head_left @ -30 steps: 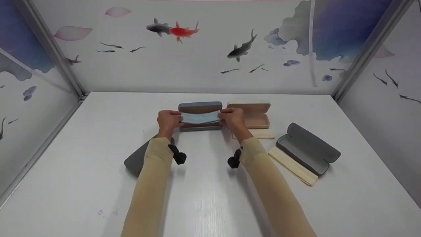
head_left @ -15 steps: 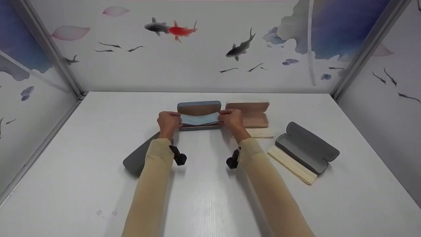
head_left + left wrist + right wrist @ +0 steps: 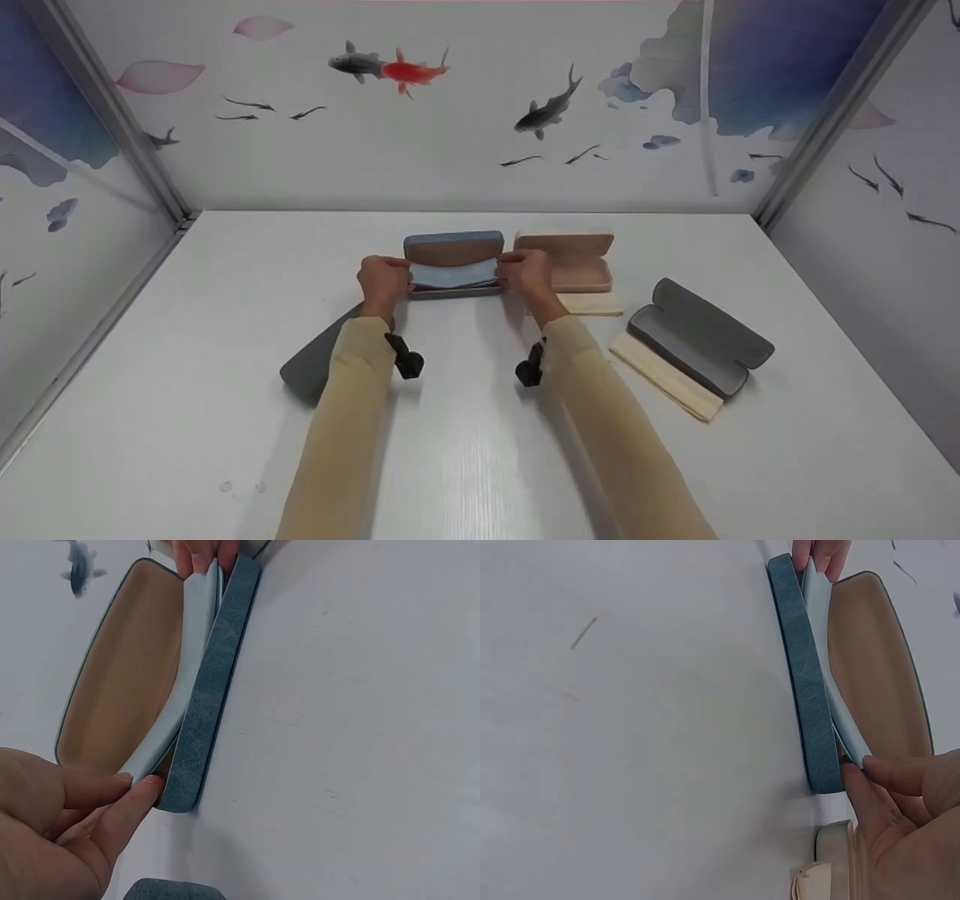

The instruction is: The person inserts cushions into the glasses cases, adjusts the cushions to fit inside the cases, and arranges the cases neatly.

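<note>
In the head view, at the far middle of the bench (image 3: pixel 465 427), the left hand (image 3: pixel 385 281) and right hand (image 3: pixel 527 274) pinch opposite ends of a folded, pale-blue cloth (image 3: pixel 454 277) over an open, round-cornered blue case (image 3: pixel 454 253). The left wrist view adds a mottled, leather-like wall (image 3: pixel 208 709), smooth tan lining (image 3: pixel 120 675) and the cloth's sagging middle, possibly touching inside. The right wrist view shows layered edges on a cream cloth (image 3: pixel 814 883) nearby.
</note>
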A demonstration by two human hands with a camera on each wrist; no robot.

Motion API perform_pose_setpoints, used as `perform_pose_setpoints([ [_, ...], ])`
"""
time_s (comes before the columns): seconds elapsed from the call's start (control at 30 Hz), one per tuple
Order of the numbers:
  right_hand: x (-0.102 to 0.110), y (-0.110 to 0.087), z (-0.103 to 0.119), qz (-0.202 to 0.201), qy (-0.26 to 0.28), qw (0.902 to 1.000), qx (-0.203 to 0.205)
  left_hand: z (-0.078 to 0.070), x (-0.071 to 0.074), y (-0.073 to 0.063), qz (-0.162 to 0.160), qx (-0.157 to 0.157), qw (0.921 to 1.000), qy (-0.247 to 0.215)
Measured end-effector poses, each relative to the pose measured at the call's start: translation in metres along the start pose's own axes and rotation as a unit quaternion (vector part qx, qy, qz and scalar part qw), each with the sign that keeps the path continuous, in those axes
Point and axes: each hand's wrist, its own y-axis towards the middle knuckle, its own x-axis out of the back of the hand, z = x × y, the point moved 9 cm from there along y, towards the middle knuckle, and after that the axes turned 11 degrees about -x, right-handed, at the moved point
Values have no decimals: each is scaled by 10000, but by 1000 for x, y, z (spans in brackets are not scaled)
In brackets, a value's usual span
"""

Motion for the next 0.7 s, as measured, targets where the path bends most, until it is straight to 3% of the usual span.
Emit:
perform_pose_setpoints([
  [0.2,-1,-1,0,-8,-53,9999,107,-2,0,1,34,-114,9998,183],
  [0.47,1,-1,4,-185,-366,9986,326,-7,1,1,-177,-351,9979,511],
  [0.7,15,-5,12,-529,-642,9955,455,-23,15,3,-353,-473,9936,962],
])
